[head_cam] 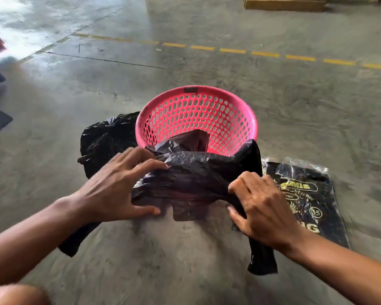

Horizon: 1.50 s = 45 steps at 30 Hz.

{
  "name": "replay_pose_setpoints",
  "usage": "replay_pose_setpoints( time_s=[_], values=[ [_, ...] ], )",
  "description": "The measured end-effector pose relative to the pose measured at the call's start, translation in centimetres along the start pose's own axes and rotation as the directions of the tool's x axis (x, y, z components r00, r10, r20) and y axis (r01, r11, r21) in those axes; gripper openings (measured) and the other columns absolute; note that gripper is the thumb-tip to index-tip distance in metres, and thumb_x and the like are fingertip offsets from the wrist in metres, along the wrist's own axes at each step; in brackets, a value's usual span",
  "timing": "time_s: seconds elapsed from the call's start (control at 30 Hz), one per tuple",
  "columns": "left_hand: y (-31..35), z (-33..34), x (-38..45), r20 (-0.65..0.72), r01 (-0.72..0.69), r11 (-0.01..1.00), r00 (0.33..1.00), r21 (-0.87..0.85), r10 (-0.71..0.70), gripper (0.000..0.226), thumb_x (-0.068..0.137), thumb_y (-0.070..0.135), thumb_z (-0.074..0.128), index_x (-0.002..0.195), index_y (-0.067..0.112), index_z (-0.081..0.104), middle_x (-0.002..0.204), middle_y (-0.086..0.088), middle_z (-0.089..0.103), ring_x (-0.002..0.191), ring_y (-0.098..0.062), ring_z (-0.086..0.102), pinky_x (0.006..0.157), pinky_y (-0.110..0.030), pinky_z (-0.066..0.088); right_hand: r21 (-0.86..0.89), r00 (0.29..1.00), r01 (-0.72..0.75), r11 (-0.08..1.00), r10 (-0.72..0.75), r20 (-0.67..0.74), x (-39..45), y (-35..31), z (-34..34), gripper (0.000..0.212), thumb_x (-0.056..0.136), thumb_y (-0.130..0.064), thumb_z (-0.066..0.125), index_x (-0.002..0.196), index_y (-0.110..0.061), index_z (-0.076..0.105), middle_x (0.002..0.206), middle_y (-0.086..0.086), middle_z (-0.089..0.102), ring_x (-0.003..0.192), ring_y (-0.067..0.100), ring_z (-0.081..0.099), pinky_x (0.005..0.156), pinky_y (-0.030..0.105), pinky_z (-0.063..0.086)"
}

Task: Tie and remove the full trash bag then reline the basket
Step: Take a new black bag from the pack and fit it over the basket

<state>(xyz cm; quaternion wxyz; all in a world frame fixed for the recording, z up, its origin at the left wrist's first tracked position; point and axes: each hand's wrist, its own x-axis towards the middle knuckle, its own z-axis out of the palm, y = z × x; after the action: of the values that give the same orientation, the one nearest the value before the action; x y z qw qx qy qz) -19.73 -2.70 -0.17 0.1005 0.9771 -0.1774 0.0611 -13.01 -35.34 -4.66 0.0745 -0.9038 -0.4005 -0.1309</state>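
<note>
Both the left hand and right hand pinch a crumpled, glossy black liner bag draped over the pink perforated basket; the tied full bag sits beside it.

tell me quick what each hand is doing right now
Left hand: fingers spread, gripping the new black bag.
Right hand: closed, pinching the same bag's edge.
</note>
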Motion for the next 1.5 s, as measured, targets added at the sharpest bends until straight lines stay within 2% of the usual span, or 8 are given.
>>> replay_pose_setpoints(
  time_s=[0.23,0.43,0.57,0.7,0.8,0.9,1.2,1.5],
  values=[
    [-2.4,0.6,-0.5,-0.07,0.165,0.935,0.978,-0.315,-0.196,0.043,0.076,0.007,0.08,0.108,0.03,0.062,0.094,0.013,0.073,0.083,-0.008,0.073,0.075,-0.035,0.059,0.265,0.999,-0.016,0.964,0.029,-0.045,-0.1,4.0,-0.9,0.031,0.069,-0.01,0.062,0.091,-0.023,0.044,0.09,0.003,0.062,0.07,0.029,0.059,0.065,0.043,0.051],
    [-4.0,-1.9,-1.7,0.037,0.131,0.81,0.99,-0.572,-0.134,0.005,0.082,0.018,0.079,0.084,0.021,0.075,0.11,0.001,0.069,0.097,-0.019,0.071,0.082,-0.031,0.057,0.162,0.966,0.26,0.952,-0.259,-0.024,0.6,7.2,-4.4,0.012,0.083,-0.009,0.062,0.085,-0.02,0.065,0.118,0.005,0.065,0.081,0.019,0.07,0.063,0.033,0.056],
    [-4.0,-2.3,-2.4,0.105,0.167,0.787,0.986,-0.594,-0.13,0.025,0.093,0.039,0.062,0.084,0.029,0.083,0.111,0.003,0.068,0.1,-0.019,0.071,0.085,-0.024,0.052,0.0,0.991,0.104,0.995,-0.103,0.087,1.4,8.0,-4.2,0.014,0.075,-0.025,0.06,0.086,-0.026,0.068,0.105,-0.004,0.07,0.078,0.027,0.072,0.058,0.035,0.054],
    [-3.2,-1.2,-2.4,-0.098,0.198,0.897,0.962,-0.396,-0.256,0.036,0.08,0.024,0.054,0.095,0.046,0.078,0.102,0.01,0.068,0.092,-0.007,0.067,0.073,-0.011,0.045,-0.035,0.975,-0.222,0.975,0.222,0.025,1.4,6.9,-3.3,0.032,0.074,-0.031,0.07,0.106,-0.032,0.064,0.095,-0.004,0.069,0.08,0.032,0.071,0.06,0.039,0.055],
    [-2.6,-0.3,-2.2,-0.291,0.248,0.918,0.894,-0.309,-0.34,0.024,0.079,0.027,0.073,0.101,0.036,0.076,0.093,0.007,0.069,0.084,0.0,0.064,0.072,-0.003,0.042,-0.022,0.955,-0.295,0.955,0.294,-0.033,1.6,5.3,-3.2,0.041,0.07,-0.034,0.077,0.109,-0.03,0.063,0.094,-0.001,0.069,0.077,0.034,0.072,0.06,0.04,0.055],
    [-2.5,0.5,-1.7,-0.368,0.371,0.901,0.824,-0.224,-0.43,0.05,0.064,0.043,0.095,0.108,0.023,0.078,0.091,0.002,0.065,0.075,-0.006,0.059,0.072,-0.006,0.04,-0.083,0.937,-0.348,0.934,0.348,-0.019,1.8,4.8,-2.9,0.062,0.065,-0.046,0.079,0.12,-0.027,0.057,0.098,0.0,0.066,0.072,0.036,0.072,0.056,0.04,0.054],
    [-6.4,1.1,0.4,-0.206,0.551,0.82,0.794,-0.156,-0.573,0.092,0.066,0.021,0.09,0.146,0.024,0.046,0.13,-0.014,0.058,0.111,-0.04,0.061,0.092,-0.045,0.051,-0.124,0.894,-0.393,0.911,0.41,0.182,2.4,10.4,-1.8,0.098,0.062,-0.061,0.072,0.146,-0.04,0.027,0.121,0.002,0.048,0.079,0.039,0.069,0.065,0.047,0.059],
    [-10.5,-0.1,6.4,-0.038,0.598,0.801,0.8,-0.038,-0.599,0.104,0.064,0.042,0.089,0.149,0.045,0.028,0.127,-0.012,0.048,0.115,-0.045,0.059,0.093,-0.052,0.054,0.04,0.871,-0.433,0.9,0.407,0.273,7.8,16.0,-0.6,0.1,0.067,-0.039,0.081,0.148,-0.043,0.021,0.124,0.003,0.048,0.102,0.034,0.063,0.084,0.042,0.054]
  ],
)
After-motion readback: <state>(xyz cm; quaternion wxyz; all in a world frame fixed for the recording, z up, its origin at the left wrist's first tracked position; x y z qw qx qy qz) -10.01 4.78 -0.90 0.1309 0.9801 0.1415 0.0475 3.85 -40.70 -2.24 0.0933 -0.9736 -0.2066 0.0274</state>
